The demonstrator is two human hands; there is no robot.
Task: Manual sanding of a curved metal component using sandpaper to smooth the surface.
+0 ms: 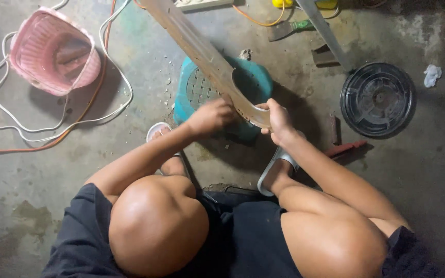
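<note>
A long beige plastic blade-like part (pixel 197 46) with a rounded cut-out end runs from the top centre down to my hands. My right hand (pixel 278 119) grips its rounded lower end. My left hand (pixel 211 116) is closed against the part's left edge near the cut-out; whatever it pinches is hidden. Under both hands lies a teal plastic stool (pixel 256 77) with a woven seat. I sit low over it, knees bent, feet in sandals on the concrete floor.
A pink plastic basket (pixel 52 51) lies tipped at upper left, ringed by white and orange cables (pixel 99 103). A round black plastic cover (pixel 378 100) sits at right, with a grey metal bar (pixel 325 31), a white scrap (pixel 431 75) and a red-handled tool (pixel 345 149) nearby.
</note>
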